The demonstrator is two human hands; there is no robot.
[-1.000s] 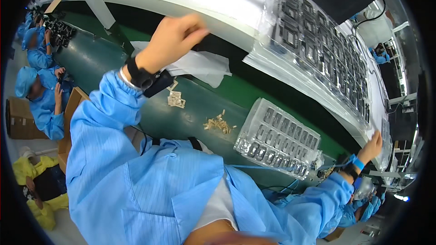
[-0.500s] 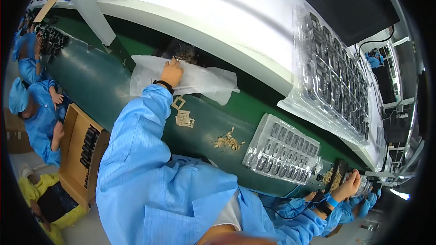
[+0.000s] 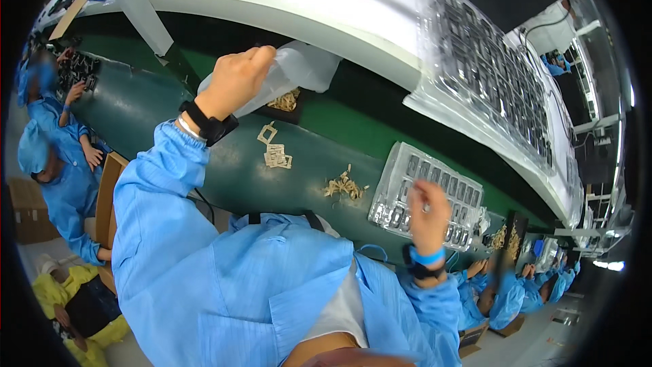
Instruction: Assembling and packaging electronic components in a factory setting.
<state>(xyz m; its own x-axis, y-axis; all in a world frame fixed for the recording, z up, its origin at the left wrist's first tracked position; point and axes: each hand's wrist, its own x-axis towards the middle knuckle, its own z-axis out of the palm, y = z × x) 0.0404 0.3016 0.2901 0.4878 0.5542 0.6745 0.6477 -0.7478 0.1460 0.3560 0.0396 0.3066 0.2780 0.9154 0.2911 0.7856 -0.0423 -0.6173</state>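
My left hand, with a black watch at the wrist, is closed on a translucent white plastic sheet and holds it up off the bench. Under the sheet sits a dark tray with tan scraps in it. My right hand, with a blue band at the wrist, hovers over a clear blister tray of small dark rectangular parts. Its fingers look pinched together but are blurred, and what they hold is too small to make out.
Tan paper frames and a pile of tan strips lie on the green bench. Stacked blister trays stand on the white shelf above. A metal post rises at left. Co-workers sit at both sides.
My left hand has lifted the sheet up and leftward, uncovering the scraps in the dark tray. My right hand has come in from the far right to above the blister tray.
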